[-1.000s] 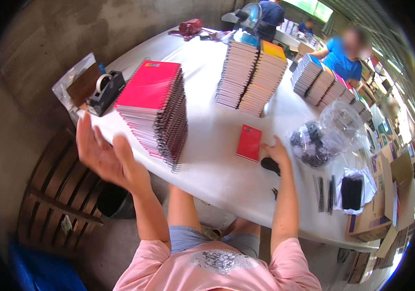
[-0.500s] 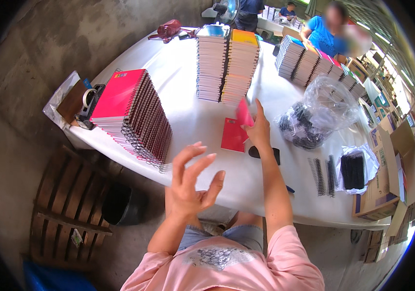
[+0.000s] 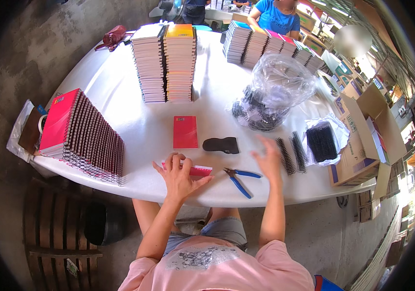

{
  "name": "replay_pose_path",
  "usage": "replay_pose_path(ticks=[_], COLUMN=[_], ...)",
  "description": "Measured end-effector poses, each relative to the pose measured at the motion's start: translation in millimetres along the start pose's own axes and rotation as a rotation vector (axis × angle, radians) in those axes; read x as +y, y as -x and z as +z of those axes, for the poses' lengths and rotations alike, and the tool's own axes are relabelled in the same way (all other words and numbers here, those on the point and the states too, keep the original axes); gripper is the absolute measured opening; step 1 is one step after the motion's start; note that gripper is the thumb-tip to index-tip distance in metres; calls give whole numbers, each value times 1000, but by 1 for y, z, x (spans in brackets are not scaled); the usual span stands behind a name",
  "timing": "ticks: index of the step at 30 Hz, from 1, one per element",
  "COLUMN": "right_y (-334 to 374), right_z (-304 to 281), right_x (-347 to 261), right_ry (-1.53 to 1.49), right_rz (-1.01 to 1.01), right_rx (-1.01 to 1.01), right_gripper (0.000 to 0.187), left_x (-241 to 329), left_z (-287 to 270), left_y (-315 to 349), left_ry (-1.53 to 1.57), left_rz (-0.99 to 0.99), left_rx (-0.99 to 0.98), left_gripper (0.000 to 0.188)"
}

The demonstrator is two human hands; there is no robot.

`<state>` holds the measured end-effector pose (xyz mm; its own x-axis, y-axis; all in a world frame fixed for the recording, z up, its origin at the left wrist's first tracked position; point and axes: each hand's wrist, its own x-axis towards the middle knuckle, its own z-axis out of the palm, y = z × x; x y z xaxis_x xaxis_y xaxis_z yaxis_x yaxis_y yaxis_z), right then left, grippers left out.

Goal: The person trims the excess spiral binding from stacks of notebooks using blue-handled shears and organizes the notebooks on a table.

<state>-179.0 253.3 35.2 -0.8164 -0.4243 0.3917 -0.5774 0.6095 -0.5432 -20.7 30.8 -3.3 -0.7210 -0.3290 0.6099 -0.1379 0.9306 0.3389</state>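
Note:
Near the table's front edge my left hand (image 3: 178,175) grips a small red notebook (image 3: 201,170) from above, fingers over it and thumb along its near side. The notebook's far edge is partly hidden by the fingers. My right hand (image 3: 268,157), slightly blurred, is empty with fingers apart, just left of the loose black spiral coils (image 3: 286,155). Another red notebook (image 3: 185,132) lies flat farther off. Between the hands lie blue-handled cutting pliers (image 3: 241,181), below a black sole-shaped piece (image 3: 221,145).
At the left stands a tall stack of red spiral notebooks (image 3: 86,131). Two more stacks (image 3: 166,68) rise at the back, others before a person in blue (image 3: 276,18). A clear bag of black coils (image 3: 270,99), wrapped coils (image 3: 321,144) and an open carton (image 3: 358,162) stand right.
The view has shifted right. My raised left hand has come down onto a red notebook at the front edge. My right hand has let go of the red notebook and moved toward the coils.

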Motion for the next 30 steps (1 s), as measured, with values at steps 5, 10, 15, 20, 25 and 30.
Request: replay_pose_path(ticks=[5,10,15,20,25,30], right_y=[6,-12,-16,11,27,25], right_z=[-14,-29,-26,10,38,45], right_x=[83,65,23,-51,-83,-83], right_ry=[440,369,160,-292,-499,-445], right_rz=[275,190,-75,-69,-89,-156], right_rx=[15,-70,-15,-301,-207,-207], right_gripper=[39,41,39,23,20,20], left_x=[18,5,-1,0,-3,0], left_z=[1,3,4,4,7,9], left_y=[-9,-8,-1,2,4,2], left_ry=[33,56,1,53,59,69], left_rz=[-114,-53,-72,-35,-41,-40], left_rx=[156,204,144,173,196,207], left_gripper=[53,48,46,47,47,46])
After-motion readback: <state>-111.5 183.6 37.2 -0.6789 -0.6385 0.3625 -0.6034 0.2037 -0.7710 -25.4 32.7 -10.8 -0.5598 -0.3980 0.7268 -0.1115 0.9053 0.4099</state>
